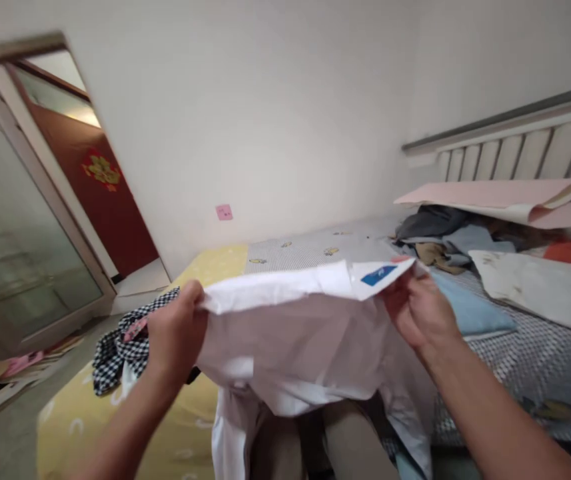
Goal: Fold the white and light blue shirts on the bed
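I hold a white shirt [295,333] up in front of me over the bed. My left hand [178,333] is closed on its left edge. My right hand [418,310] pinches the right end near a blue label [379,274] on the collar. The rest of the shirt hangs down over my knees. A black-and-white checked garment [115,347] lies on the yellow sheet [80,413] just left of my left hand.
A checked bed sheet [530,360] covers the bed, with a blue pillow [470,310], a pile of clothes [445,237] and pink boards [500,197] near the headboard [520,150]. A glass door [20,253] and a red door [100,193] stand at left. Papers [10,380] lie on the floor.
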Demonstrator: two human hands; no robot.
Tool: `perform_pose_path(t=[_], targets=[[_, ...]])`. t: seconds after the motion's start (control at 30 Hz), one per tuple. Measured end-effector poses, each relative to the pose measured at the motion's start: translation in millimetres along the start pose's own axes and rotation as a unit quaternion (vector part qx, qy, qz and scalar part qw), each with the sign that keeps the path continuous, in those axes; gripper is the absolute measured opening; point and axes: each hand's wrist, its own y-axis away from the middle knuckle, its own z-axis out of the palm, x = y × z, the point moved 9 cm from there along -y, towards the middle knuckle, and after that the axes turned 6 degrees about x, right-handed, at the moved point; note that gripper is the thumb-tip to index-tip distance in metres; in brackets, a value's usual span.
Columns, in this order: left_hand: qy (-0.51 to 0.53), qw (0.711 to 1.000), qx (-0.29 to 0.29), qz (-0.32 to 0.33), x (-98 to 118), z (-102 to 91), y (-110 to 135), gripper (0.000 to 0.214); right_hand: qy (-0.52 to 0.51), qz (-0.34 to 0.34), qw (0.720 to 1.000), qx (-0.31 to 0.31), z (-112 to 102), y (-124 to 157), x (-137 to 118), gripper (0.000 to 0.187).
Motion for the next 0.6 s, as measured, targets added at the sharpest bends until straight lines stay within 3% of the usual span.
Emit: perform_pose_path(t=[0.1,0.2,0.27,0.33,0.37,0.4,0.47,0.53,0.6], targets=[[-0.095,0.988,0.091,0.074,36,-67.7,-69,0.006,-0.080,-0.142,0.986,-0.045,82,-11,-74,0.016],[-0.129,0.972,0.153,0.121,64,-118.0,-96,0.015,-0.116,-0.328,0.932,-0.104,135,-7,-146,0.014],[-0.100,0.980,0.090,0.148,75,-122.2,-107,0.018,-0.020,-0.417,0.899,-0.131,168,-10,-173,0.012],[-0.093,0.980,-0.017,0.177,82,-109.8,-116,0.018,0.142,-0.441,0.873,-0.152,206,-24,-182,0.008],[-0.110,0.975,-0.041,0.188,83,-106.6,-120,0.016,0.202,-0.435,0.864,-0.153,221,-33,-185,0.009],[-0.140,0.971,-0.029,0.194,84,-109.3,-126,0.016,0.229,-0.431,0.861,-0.147,234,-40,-191,0.012],[-0.194,0.961,0.073,0.182,83,-130.2,-139,0.020,0.200,-0.455,0.859,-0.125,252,-39,-214,0.015],[-0.215,0.948,0.170,0.164,82,-155.9,-144,0.027,0.143,-0.512,0.838,-0.120,262,-19,-242,0.013],[-0.234,0.933,0.216,0.165,82,-175.7,-143,0.029,0.107,-0.552,0.812,-0.157,267,4,-261,0.013]])
